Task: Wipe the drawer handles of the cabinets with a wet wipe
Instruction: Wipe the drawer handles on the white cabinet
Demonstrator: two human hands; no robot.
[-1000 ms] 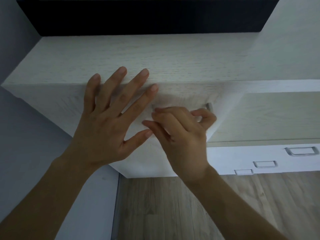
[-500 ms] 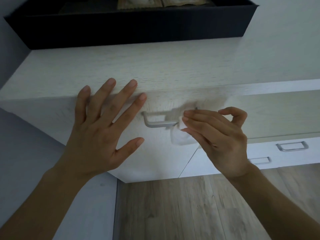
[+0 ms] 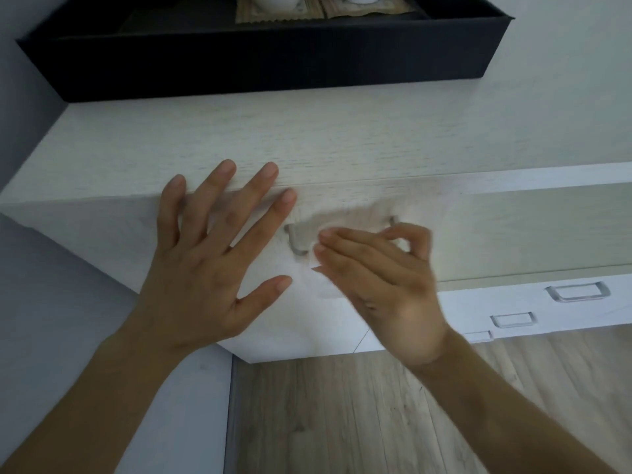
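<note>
A pale wood cabinet (image 3: 342, 142) fills the middle of the view. Its top drawer has a silver bar handle (image 3: 294, 241), with the left end showing and most of the bar behind my right hand. My right hand (image 3: 379, 278) pinches a white wet wipe (image 3: 316, 265) against the handle; the wipe is blurred and mostly hidden by the fingers. My left hand (image 3: 212, 261) lies flat with spread fingers on the drawer front and the cabinet's top edge, just left of the handle.
A black tray (image 3: 273, 63) with pale items inside sits on the cabinet top at the back. Lower white drawers at the right carry three silver handles (image 3: 578, 291). Wood floor (image 3: 359, 415) lies below, and a grey wall (image 3: 51, 319) stands at the left.
My right hand slid left along the handle with the wipe, covering more of the bar. The view tilted up, showing more of the black tray. My left hand stayed flat on the drawer.
</note>
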